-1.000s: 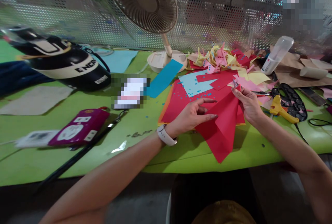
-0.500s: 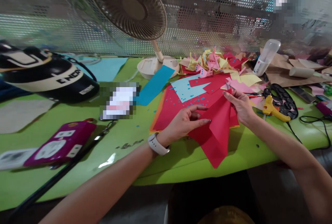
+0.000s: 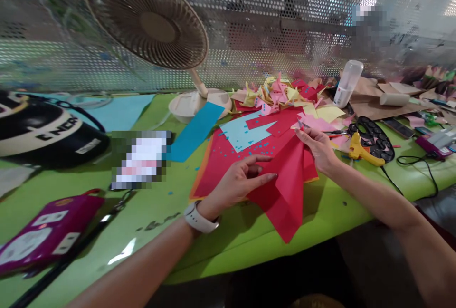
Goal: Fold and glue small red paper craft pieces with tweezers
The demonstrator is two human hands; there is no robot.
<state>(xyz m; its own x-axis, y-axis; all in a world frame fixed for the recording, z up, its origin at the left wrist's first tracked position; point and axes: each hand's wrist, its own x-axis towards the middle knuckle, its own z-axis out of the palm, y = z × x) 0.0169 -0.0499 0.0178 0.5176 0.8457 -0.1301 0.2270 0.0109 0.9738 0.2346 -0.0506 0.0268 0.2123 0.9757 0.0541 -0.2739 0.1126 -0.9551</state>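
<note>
A red sheet of paper (image 3: 287, 203), bent into a loose fold with its corner pointing down, is held up over the front edge of the table. My right hand (image 3: 317, 149) pinches its top between thumb and fingers. By those fingertips is a small grey pointed bit that I cannot make out. My left hand (image 3: 237, 179) has the paper's left side between thumb and curled fingers. Behind lies a stack of red sheets (image 3: 210, 170) with an orange edge. On it are a cut light blue piece (image 3: 237, 139), red offcuts and scattered blue specks.
A blue strip (image 3: 195, 132) leans by the fan (image 3: 156, 25). A phone (image 3: 142, 158), purple pouch (image 3: 50, 232) and black bottle (image 3: 53, 137) are at left. Folded paper pieces (image 3: 278, 94) heap behind. A yellow glue gun (image 3: 365, 151) and clear bottle (image 3: 349, 82) are at right.
The view has turned to the right, so everything appears further left and slightly lower. Both hands keep nearly the same hold on the red paper.
</note>
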